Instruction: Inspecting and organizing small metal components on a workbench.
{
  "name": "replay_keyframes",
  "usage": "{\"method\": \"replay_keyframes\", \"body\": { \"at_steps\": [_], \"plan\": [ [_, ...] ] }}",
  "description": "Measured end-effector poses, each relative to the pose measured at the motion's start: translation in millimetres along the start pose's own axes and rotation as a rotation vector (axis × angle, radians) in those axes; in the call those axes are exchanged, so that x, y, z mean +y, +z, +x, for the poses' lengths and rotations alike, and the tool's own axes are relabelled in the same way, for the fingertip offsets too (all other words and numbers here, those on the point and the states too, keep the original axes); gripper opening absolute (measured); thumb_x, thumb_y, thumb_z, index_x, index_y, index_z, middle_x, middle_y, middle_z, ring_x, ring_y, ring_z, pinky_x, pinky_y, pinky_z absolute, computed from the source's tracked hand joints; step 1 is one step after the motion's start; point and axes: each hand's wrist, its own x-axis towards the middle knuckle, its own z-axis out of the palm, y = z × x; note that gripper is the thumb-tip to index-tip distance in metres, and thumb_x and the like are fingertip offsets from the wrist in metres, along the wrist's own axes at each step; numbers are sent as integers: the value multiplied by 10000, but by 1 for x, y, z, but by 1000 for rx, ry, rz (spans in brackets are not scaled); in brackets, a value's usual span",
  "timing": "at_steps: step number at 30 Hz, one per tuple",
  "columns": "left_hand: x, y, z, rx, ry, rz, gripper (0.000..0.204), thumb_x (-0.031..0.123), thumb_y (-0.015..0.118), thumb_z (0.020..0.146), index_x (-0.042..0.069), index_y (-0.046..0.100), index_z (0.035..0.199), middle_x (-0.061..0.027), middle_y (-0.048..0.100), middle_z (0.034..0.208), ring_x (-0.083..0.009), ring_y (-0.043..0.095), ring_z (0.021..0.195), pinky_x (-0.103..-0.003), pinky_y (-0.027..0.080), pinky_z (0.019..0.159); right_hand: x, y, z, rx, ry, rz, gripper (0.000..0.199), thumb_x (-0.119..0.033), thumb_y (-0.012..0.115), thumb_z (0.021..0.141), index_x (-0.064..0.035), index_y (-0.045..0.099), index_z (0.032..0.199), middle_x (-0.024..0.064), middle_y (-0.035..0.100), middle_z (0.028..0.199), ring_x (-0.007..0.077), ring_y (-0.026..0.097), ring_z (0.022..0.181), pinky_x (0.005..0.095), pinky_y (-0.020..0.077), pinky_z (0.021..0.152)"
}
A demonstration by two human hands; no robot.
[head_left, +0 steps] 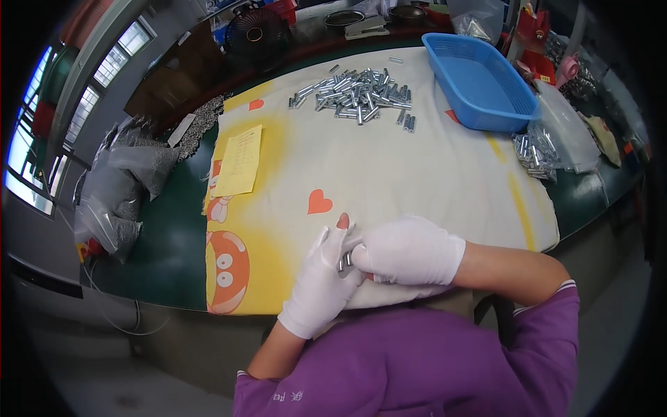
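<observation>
My two hands, in white gloves with some bare fingertips, meet close to the cloth's near edge. In my left hand a few short silvery metal tubes show between the thumb and the palm. My right hand is closed, back upward, its fingertips against my left hand beside those tubes. Whatever its fingers grip is hidden. Farther off on the cloth lies a loose pile of similar metal tubes, with single ones scattered at its edges.
A pale patterned cloth covers the green table. A yellow paper sheet lies at left, near plastic bags of small metal parts. A blue plastic basket stands at far right, by a bag of metal tubes. A black fan stands behind.
</observation>
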Motion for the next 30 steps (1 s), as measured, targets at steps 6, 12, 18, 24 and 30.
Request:
{"method": "replay_keyframes", "body": {
  "at_steps": [6, 12, 18, 24, 30],
  "plan": [
    [3, -1, -1, 6, 125, 96, 807, 13, 731, 760, 28, 324, 1456, -162, 595, 1288, -350, 516, 1238, -403, 416, 1029, 9, -11, -23, -5, 80, -149, 117, -186, 594, 804, -74, 565, 814, 114, 611, 729, 311, 644, 667, 425, 508, 541],
    [-3, 6, 1, 39, 208, 61, 771, 29, 737, 739, 0, 357, 1410, -180, 593, 1240, -383, 550, 1076, -432, 444, 940, 18, 5, -38, -15, 196, -62, 243, -303, 593, 872, -64, 584, 828, 129, 613, 739, 301, 642, 689, 410, 509, 572],
    [5, -2, -3, 77, 18, 53, 691, 36, 699, 778, -33, 399, 1396, -226, 413, 1448, -373, 387, 1368, -410, 357, 1102, 21, -31, -69, 428, 829, 844, 468, -498, 498, 981, -57, 605, 865, 25, 549, 683, 145, 553, 600, 288, 454, 559],
    [3, -5, 7, 174, 31, -73, 590, -24, 554, 801, -41, 436, 1379, -170, 418, 1477, -325, 375, 1388, -413, 314, 1130, 49, -21, -147, 980, 500, 1963, 333, -423, 472, 1008, -100, 548, 987, 18, 512, 757, 42, 374, 493, 201, 313, 433],
    [-2, -6, 8, 248, -117, -93, 599, 18, 464, 805, -40, 425, 1400, -176, 420, 1473, -305, 389, 1372, -408, 276, 1153, 40, -20, -181, 1202, 348, 2239, 331, -401, 481, 1007, -80, 550, 1050, 39, 496, 809, 63, 410, 535, 201, 346, 438]
  ]
}}
